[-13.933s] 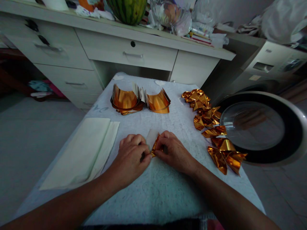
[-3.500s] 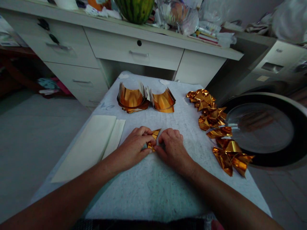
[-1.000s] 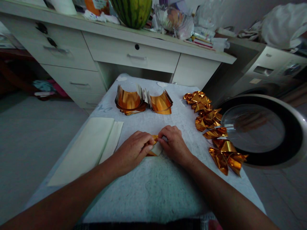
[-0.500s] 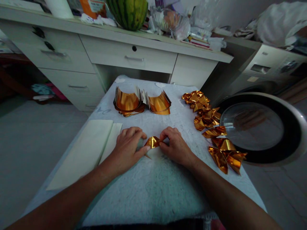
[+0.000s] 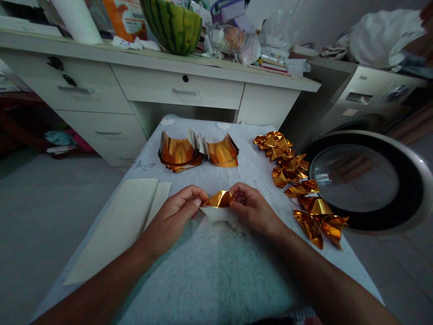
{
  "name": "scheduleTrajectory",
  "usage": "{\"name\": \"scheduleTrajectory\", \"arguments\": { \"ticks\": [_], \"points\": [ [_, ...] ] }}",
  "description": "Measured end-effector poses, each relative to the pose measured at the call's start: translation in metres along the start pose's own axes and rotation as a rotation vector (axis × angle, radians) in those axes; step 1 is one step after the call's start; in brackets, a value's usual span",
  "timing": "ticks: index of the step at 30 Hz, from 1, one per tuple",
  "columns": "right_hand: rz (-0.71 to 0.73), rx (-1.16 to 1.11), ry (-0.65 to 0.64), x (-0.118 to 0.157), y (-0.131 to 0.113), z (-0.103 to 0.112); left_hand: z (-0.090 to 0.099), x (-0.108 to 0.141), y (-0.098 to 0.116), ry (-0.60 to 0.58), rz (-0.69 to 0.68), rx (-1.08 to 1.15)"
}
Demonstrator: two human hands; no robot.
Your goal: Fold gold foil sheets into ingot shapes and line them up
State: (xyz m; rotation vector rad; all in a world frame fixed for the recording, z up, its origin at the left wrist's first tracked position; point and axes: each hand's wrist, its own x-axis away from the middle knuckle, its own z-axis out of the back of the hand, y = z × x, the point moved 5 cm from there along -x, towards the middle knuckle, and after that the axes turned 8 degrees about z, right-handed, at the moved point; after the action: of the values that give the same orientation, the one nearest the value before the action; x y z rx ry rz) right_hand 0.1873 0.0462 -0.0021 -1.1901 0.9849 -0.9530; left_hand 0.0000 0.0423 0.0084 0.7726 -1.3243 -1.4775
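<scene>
Between my two hands is a sheet of gold foil paper (image 5: 219, 198), its shiny side curled up and a pale underside showing at the near edge. My left hand (image 5: 182, 205) pinches its left end between thumb and fingers. At the other end, my right hand (image 5: 252, 206) has its fingers curled around the corner. Beyond them lie two curved stacks of gold foil paper, the left stack (image 5: 177, 151) and the right stack (image 5: 222, 151). To the right, several folded gold foil pieces (image 5: 289, 168) form a row along the table edge.
A cloth-covered table (image 5: 216, 280) is under my hands. Cream paper sheets (image 5: 115, 225) lie at the left. A washing machine's round open door (image 5: 365, 180) stands close on the right. Behind is a white drawer counter (image 5: 182, 92) bearing a watermelon (image 5: 172, 27) and plastic bags.
The foil paper between my hands has opened from a small twisted shape into a wider curl. My left hand has shifted from resting flatter to pinching its end. The camera view has tilted slightly.
</scene>
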Motion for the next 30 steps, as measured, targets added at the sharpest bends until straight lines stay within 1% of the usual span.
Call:
{"name": "scheduleTrajectory", "arguments": {
  "ticks": [3,5,7,11,14,18,22,25,30],
  "points": [
    [-0.029,-0.103,0.033,-0.001,0.005,0.003,0.0,0.001,0.001,-0.026,-0.002,0.069],
    [-0.06,-0.143,0.034,-0.001,0.008,0.004,-0.001,0.001,0.0,-0.016,0.021,0.076],
    [-0.081,-0.16,0.021,0.0,0.008,0.002,0.0,0.0,-0.002,0.026,0.031,0.04],
    [-0.079,-0.147,-0.024,0.003,0.007,-0.004,0.003,-0.002,-0.001,0.149,-0.021,-0.099],
    [-0.053,-0.124,-0.063,0.006,0.007,-0.009,0.004,-0.004,-0.002,0.169,-0.003,-0.141],
    [0.005,0.02,-0.124,0.009,0.008,-0.014,0.003,-0.006,-0.001,0.184,0.008,-0.196],
    [0.073,0.231,-0.143,0.01,0.002,-0.015,0.003,-0.008,0.004,0.229,-0.079,-0.341],
    [0.12,0.407,-0.14,0.01,-0.005,-0.015,0.001,-0.009,0.005,0.238,-0.143,-0.435],
    [0.119,0.653,-0.131,0.009,-0.008,-0.017,-0.004,-0.011,0.002,0.219,-0.207,-0.52]
  ]
}}
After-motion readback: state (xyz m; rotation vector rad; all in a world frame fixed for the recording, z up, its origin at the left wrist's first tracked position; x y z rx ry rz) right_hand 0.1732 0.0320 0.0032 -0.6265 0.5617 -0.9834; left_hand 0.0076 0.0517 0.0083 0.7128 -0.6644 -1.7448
